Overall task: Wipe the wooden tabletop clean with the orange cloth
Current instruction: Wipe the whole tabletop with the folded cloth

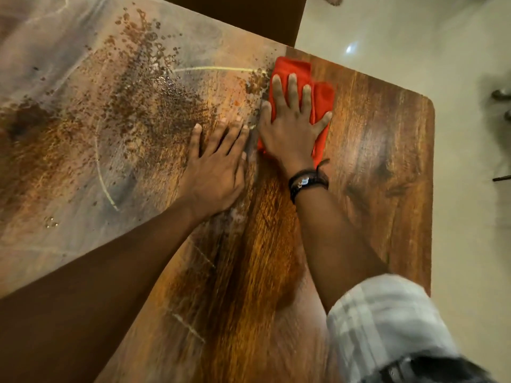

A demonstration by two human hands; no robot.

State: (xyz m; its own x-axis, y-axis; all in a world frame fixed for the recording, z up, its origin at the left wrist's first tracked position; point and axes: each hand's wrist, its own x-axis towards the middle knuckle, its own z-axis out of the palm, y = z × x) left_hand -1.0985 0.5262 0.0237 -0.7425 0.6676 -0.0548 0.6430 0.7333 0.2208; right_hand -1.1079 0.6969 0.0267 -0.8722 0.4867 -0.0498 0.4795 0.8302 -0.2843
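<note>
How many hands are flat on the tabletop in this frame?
2. The right hand presses the orange cloth near the table's far edge; the left hand lies bare on the wooden tabletop beside it, at the edge of the dusty area.

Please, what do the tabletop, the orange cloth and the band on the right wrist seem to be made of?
Tabletop: looks like wood or wood-look laminate, glossy; grain streaks and sheen show where it is clean.
Orange cloth: soft fabric, probably microfibre; it folds thickly and looks matte.
Wristband: dark cord or leather, apparently; too blurred to tell.
</note>
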